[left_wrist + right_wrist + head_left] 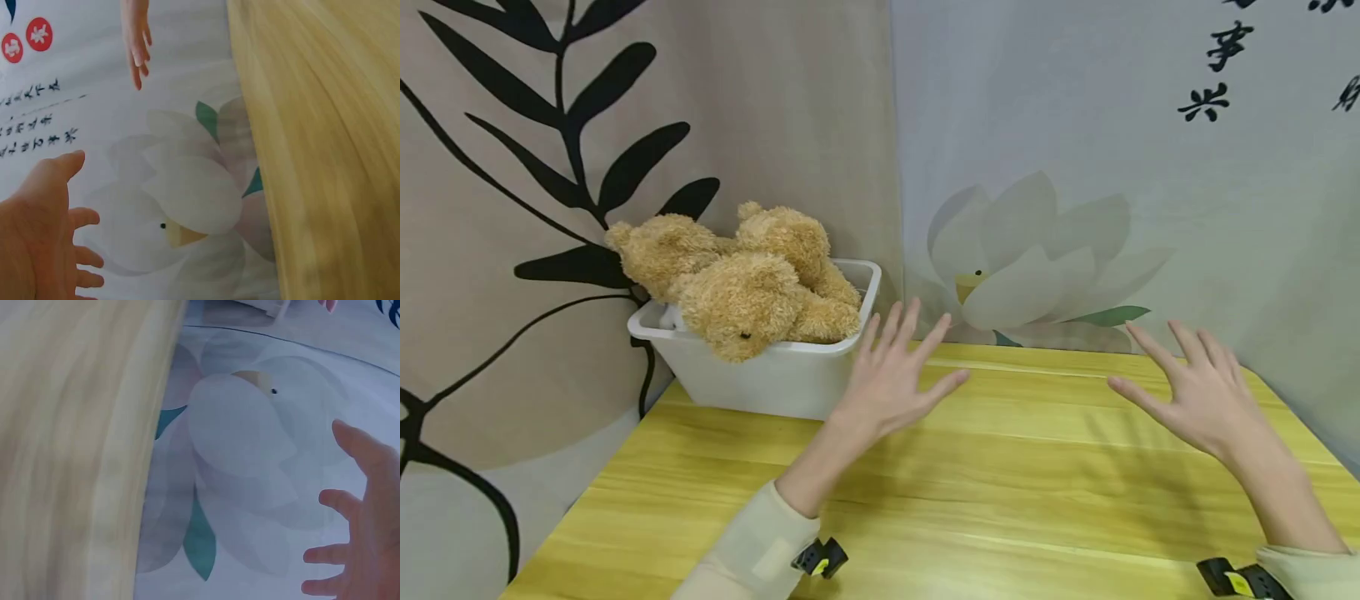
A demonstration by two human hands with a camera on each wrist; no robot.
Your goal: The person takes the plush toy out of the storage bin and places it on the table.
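Note:
Both hands are raised over the table with fingers spread and nothing in them. My left hand (891, 379) is nearest the white plastic bin (760, 379), its fingertips overlapping the bin's right end in the head view. Several tan plush teddy bears (745, 300) are heaped in that bin, rising above its rim. Far to the right, my right hand (1206, 396) hovers with thumb and fingers apart. The left wrist view shows the left palm (31, 231) at its lower left and the right hand (135, 37) at the top. In the right wrist view, the right hand (369, 531) appears at the right edge.
The yellow wood-grain table (1000, 500) spreads under both hands. Behind it hangs a pale cloth (1075, 125) printed with a lotus and black characters. A beige cloth (790, 108) with black leaves stands behind the bin. Each sleeve carries a black strap (820, 558).

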